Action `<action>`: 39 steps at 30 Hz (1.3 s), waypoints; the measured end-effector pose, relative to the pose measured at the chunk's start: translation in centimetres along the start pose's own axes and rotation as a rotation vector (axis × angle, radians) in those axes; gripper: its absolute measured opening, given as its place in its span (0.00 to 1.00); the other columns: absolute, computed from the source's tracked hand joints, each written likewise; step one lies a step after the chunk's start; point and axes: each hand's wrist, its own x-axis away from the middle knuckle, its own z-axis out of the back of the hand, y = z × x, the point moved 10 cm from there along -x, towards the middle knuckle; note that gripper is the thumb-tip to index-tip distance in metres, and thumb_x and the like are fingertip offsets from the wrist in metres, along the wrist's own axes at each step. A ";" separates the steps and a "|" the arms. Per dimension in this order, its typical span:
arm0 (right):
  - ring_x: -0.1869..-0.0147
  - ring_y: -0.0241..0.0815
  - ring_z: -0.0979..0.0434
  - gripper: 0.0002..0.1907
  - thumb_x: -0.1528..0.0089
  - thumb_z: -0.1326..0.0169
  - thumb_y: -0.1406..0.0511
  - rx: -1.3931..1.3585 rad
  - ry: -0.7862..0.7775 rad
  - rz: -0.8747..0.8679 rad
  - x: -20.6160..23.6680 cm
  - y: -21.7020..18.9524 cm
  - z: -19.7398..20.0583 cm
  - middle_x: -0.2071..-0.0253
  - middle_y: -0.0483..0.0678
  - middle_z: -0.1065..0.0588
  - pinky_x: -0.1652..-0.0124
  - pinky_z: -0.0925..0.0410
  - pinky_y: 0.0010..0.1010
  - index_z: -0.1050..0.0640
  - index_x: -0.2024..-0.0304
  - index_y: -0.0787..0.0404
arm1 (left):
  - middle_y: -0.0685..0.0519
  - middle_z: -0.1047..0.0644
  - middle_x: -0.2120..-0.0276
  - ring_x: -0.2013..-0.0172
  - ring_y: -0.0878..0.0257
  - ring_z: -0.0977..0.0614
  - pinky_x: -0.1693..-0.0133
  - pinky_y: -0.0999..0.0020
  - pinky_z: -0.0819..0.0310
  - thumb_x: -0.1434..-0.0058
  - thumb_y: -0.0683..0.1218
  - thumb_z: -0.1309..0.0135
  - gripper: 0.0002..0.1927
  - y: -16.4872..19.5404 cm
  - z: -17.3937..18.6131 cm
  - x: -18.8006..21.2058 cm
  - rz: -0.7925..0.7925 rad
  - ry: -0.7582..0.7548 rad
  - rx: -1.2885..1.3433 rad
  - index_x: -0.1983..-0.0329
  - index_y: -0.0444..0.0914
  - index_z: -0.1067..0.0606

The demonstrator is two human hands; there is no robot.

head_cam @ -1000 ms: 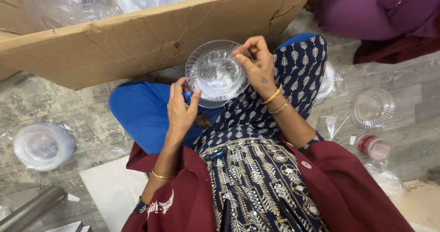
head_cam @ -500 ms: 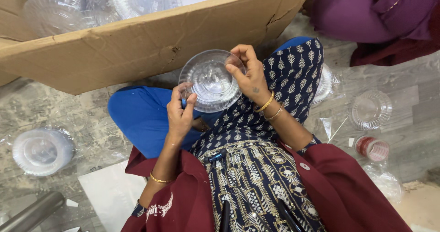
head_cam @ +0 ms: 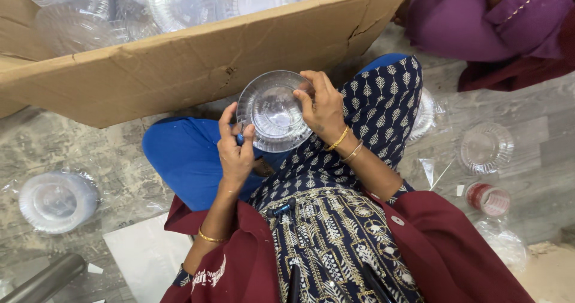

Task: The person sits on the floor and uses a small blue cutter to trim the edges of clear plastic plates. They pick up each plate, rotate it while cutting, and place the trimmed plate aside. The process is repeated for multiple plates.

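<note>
Head view, my read from the remote station. Right hand (head_cam: 322,106) grips a clear plastic bowl (head_cam: 272,111) at its right rim, fingers curled over the edge, thumb on the near side. Left hand (head_cam: 235,149) sits at the bowl's lower left rim, fingers closed and touching it; a small dark blue object (head_cam: 239,139) is pinched there, too small for me to identify. The bowl is held over the lap, open face toward the camera, between both hands.

Just beyond the hands: a cardboard box (head_cam: 197,63) filled with more clear bowls (head_cam: 179,3). Well left of the left hand, a bagged stack of bowls (head_cam: 57,200) lies on the floor. Right of the right hand, well apart: a single clear bowl (head_cam: 485,147) and a red tape roll (head_cam: 488,199).
</note>
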 end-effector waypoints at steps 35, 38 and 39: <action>0.71 0.28 0.28 0.19 0.31 0.49 0.70 -0.807 -0.219 -0.282 0.6 2.1 -1.9 0.62 0.49 0.20 0.70 0.33 0.17 0.36 0.39 0.61 | 0.55 0.25 0.75 0.72 0.71 0.25 0.66 0.75 0.28 0.28 0.38 0.50 0.31 2.2 0.2 -1.0 -0.041 -0.032 0.129 0.23 0.36 0.41; 0.71 0.30 0.27 0.23 0.30 0.50 0.70 -0.782 -0.323 -0.265 0.9 0.8 -1.9 0.62 0.52 0.20 0.71 0.33 0.18 0.38 0.33 0.61 | 0.55 0.24 0.73 0.71 0.70 0.25 0.63 0.74 0.27 0.26 0.37 0.50 0.30 3.3 0.7 -1.3 -0.095 -0.066 0.191 0.22 0.36 0.41; 0.70 0.32 0.26 0.23 0.28 0.51 0.71 -0.790 -0.310 -0.236 0.8 0.4 -1.5 0.61 0.54 0.19 0.70 0.33 0.19 0.37 0.32 0.62 | 0.55 0.24 0.73 0.71 0.70 0.25 0.63 0.74 0.27 0.26 0.37 0.50 0.30 3.6 1.1 -1.4 -0.105 -0.056 0.176 0.22 0.35 0.41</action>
